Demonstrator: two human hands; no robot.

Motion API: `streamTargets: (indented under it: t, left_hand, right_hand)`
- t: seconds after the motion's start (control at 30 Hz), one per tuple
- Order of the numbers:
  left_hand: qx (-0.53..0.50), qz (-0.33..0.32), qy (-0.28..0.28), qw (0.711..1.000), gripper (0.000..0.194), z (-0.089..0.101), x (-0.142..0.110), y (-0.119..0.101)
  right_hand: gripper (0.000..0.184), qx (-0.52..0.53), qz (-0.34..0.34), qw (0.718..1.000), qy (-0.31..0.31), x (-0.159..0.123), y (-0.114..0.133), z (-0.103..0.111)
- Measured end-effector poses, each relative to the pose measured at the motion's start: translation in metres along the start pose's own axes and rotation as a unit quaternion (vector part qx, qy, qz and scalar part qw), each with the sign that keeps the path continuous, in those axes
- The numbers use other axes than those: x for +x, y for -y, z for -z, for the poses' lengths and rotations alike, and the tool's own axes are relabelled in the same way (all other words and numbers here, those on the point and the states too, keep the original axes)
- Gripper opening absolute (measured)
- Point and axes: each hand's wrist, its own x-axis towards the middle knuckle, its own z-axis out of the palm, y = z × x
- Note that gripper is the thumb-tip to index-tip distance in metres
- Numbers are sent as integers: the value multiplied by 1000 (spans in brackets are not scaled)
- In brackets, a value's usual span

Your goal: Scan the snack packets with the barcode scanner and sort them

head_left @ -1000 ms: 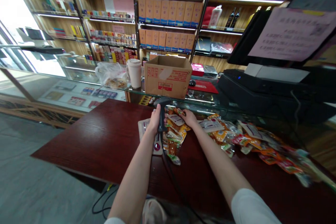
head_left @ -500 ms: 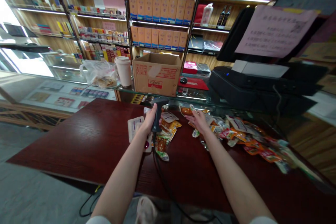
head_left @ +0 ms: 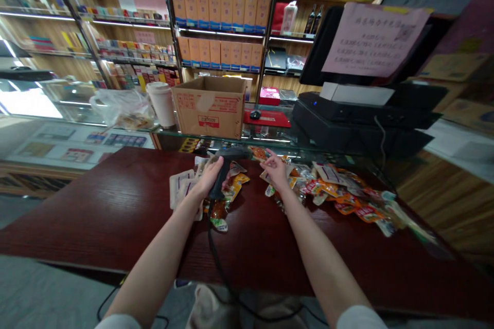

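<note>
Left hand [head_left: 208,177] has a closed grip on the scanner [head_left: 226,164]; right hand [head_left: 276,172] hovers open over the snack packets [head_left: 332,190] on the counter [head_left: 116,205]. Risk imo: the dangling scanner cable [head_left: 216,257] snags and drags the small pile of packets [head_left: 224,200] off.

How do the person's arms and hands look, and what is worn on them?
Both forearms are bare from the short sleeves down to the wrists. The sleeves are white or pale and show only at the bottom edge of the view. The left hand and the right hand wear no gloves. No watch, ring or bracelet can be seen, though the picture is somewhat blurred.
</note>
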Motion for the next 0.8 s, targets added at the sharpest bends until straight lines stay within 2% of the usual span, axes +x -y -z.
streamTargets:
  t: [0.13,0.27,0.4,0.63,0.7,0.8]
  left_hand:
    - [-11,-6,-14,1000,62,-1,-1,-1]
    - [-5,-3,-9,1000,61,0,-1,0]
    - [4,18,1,1000,63,0,0,1]
    - [-5,2,8,1000,62,0,-2,-1]
    - [-4,6,7,1000,63,1,-2,-2]
    - [-16,5,-2,1000,61,1,-2,-2]
  right_hand:
    - [25,-118,70,990,12,-3,2,-5]
    - [19,-157,87,984,19,-8,5,-10]
    - [20,-155,86,984,15,-9,7,-12]
    - [20,-123,92,988,7,-9,5,-11]
    - [20,-94,67,993,10,-9,3,-11]
    - [25,-6,-19,1000,8,-8,-1,-12]
